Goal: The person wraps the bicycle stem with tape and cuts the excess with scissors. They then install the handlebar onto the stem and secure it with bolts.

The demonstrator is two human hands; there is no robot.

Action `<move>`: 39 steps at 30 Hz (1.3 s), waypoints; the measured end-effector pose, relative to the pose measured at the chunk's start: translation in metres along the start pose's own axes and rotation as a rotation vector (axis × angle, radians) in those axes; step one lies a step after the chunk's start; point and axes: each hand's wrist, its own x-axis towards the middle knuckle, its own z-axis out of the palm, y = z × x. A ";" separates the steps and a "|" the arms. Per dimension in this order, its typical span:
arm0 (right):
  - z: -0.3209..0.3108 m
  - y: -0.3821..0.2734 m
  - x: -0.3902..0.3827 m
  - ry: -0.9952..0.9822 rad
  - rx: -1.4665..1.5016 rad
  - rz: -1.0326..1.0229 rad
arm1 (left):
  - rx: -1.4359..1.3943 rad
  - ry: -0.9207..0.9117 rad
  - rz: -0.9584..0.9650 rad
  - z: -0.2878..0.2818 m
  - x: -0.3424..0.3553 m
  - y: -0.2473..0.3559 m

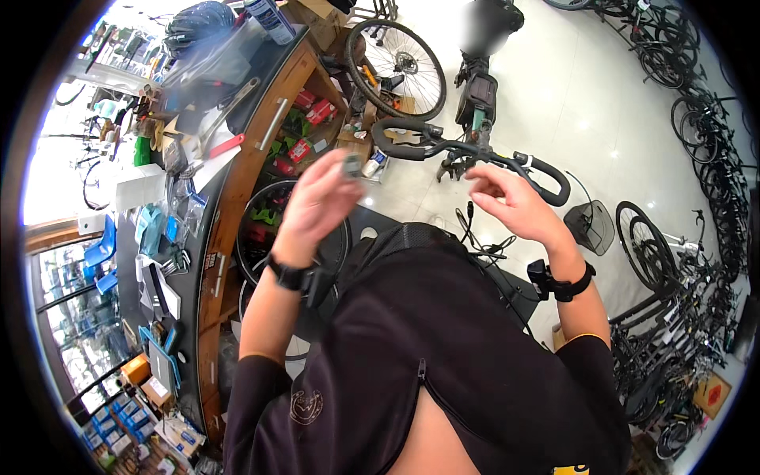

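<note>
My left hand (318,198) is raised in front of the wooden workbench, fingers closed on a small dark grey round part (352,165). Blur hides exactly what that part is. My right hand (518,204) hovers near the right side of a black drop handlebar (455,147). Its fingers are loosely bent and apart, with nothing visible in them. The handlebar belongs to a bicycle with a black bag (480,98) on its frame.
A dark-topped workbench (273,87) runs along the left, carrying a red-handled tool (227,146) and a helmet (199,24). A loose wheel (438,67) leans by its end. Cables (484,247) lie near my right hand. Bicycles (697,142) line the right side.
</note>
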 end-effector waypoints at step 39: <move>-0.096 0.303 0.186 0.232 0.160 0.522 | 1.044 0.838 -0.732 -0.268 -0.192 -0.146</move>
